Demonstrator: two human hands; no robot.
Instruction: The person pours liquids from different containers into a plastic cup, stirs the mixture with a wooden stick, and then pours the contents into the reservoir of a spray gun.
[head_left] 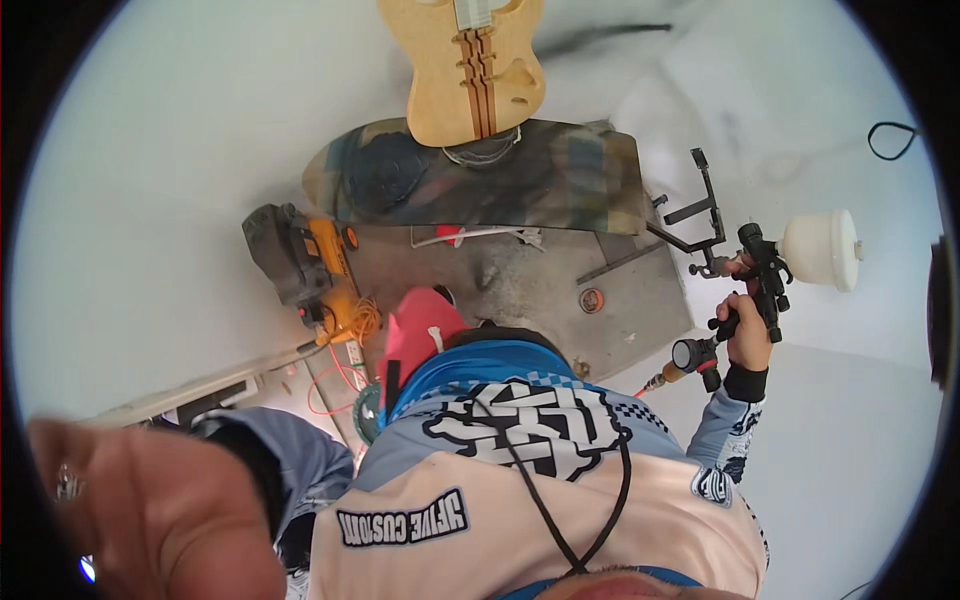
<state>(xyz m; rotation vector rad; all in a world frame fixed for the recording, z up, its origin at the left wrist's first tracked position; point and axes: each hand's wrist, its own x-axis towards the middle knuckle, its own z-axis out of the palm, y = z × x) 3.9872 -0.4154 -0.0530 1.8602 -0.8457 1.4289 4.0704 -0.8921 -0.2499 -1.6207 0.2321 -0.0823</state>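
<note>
In my right hand (pixel 750 335) is a black spray gun (pixel 766 275), its grip wrapped by my fingers. A white paint cup (pixel 822 250) sticks out from the gun's right side. Below the grip hangs a round pressure gauge (pixel 690 354) on the air fitting. My left hand (pixel 160 510) looms large and blurred at the lower left, close to the camera. A ring shows on it; its fingers are partly cut off by the picture's edge. Ahead stands a pale wood guitar body (pixel 475 85) with darker stripes down its middle.
A stained, cloth-like covered surface (pixel 570 180) lies below the guitar body. Left of it are an orange and black machine (pixel 320 265) and an orange cord (pixel 330 385). A black metal bracket (pixel 708 215) stands beside the gun. A small round orange-rimmed container (pixel 591 300) rests on the floor.
</note>
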